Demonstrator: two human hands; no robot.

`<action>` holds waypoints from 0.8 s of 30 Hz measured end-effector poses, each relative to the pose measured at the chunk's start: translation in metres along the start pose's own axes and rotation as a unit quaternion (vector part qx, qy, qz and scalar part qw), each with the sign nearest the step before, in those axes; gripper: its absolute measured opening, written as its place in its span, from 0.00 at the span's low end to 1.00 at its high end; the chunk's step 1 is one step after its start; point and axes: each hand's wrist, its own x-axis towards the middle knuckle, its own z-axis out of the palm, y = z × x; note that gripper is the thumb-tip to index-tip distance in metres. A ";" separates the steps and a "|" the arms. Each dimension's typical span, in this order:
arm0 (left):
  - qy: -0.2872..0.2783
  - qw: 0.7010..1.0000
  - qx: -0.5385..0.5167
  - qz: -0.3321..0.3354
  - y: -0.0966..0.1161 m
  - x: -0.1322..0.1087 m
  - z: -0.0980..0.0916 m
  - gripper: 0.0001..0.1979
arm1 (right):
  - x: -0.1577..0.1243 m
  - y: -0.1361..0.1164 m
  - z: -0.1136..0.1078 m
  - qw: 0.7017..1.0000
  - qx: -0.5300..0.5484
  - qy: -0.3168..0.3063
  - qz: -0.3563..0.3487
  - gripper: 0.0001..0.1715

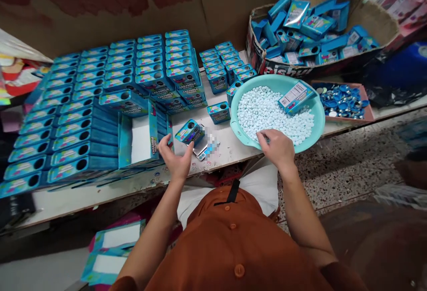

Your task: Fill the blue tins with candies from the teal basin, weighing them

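Note:
My left hand [175, 158] is open, with thumb and fingers apart, beside a small blue candy box [191, 131] with a round hole in its top. That box stands on a small digital scale [200, 148], partly blurred out. At the near rim of a turquoise basin [236, 127], my right hand [279, 147] has its thumb and fingertips pinched together over white round candies [258, 108]. Whatever lies between those fingertips is hidden. Another blue candy box [296, 98] lies tilted on the candies at the basin's right side.
Rows of blue boxes [75, 124] with holes are stacked at left, around an open display carton [134, 137]. A single box [219, 112] stands between scale and basin. Behind the basin is a cardboard box [267, 66] full of blue boxes; a tray [363, 115] of caps sits right.

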 end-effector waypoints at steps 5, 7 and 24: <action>-0.029 0.999 0.031 -0.032 -0.019 -0.021 -0.003 0.34 | -0.002 0.001 0.002 1.000 0.010 0.002 -0.004 0.22; -0.047 0.997 0.045 -0.028 -0.025 -0.030 -0.004 0.35 | -0.002 0.002 0.003 1.000 0.015 0.004 -0.003 0.23; -0.062 0.997 0.001 -0.049 -0.029 -0.036 0.015 0.42 | 0.002 0.001 0.001 1.000 0.014 -0.012 0.000 0.21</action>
